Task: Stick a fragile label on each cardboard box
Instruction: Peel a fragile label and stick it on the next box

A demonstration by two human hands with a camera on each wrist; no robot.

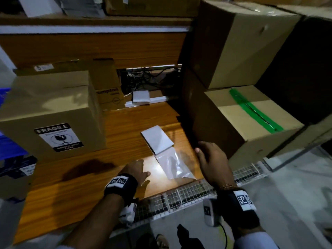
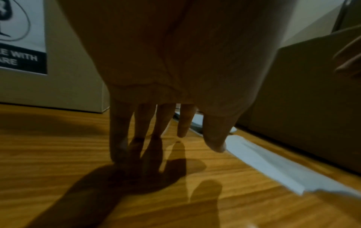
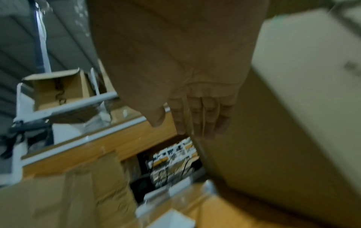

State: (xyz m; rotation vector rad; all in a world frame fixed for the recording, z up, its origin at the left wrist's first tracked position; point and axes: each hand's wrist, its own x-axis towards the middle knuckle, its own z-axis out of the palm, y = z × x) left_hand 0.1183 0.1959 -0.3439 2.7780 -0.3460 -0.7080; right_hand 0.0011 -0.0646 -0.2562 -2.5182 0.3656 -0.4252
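Observation:
A cardboard box [image 1: 53, 105] with a black-and-white fragile label [image 1: 58, 137] on its front stands at the left of the wooden table [image 1: 71, 186]. A white stack of labels [image 1: 157, 139] lies mid-table, partly out of a clear plastic bag [image 1: 175, 164]. My left hand [image 1: 138, 169] hovers over the table beside the bag with straight fingers [image 2: 121, 138], holding nothing. My right hand [image 1: 210, 159] lies flat with its fingers [image 3: 205, 117] against the near corner of a box with green tape [image 1: 251, 119]; another plain box [image 1: 233, 42] is stacked on that one.
A printed carton [image 1: 107, 83] stands behind the labelled box, and cables and a white adapter [image 1: 141, 97] lie at the back. A wire mesh rack [image 1: 188, 193] runs along the table's front edge. Blue items [image 1: 9, 144] sit at the far left.

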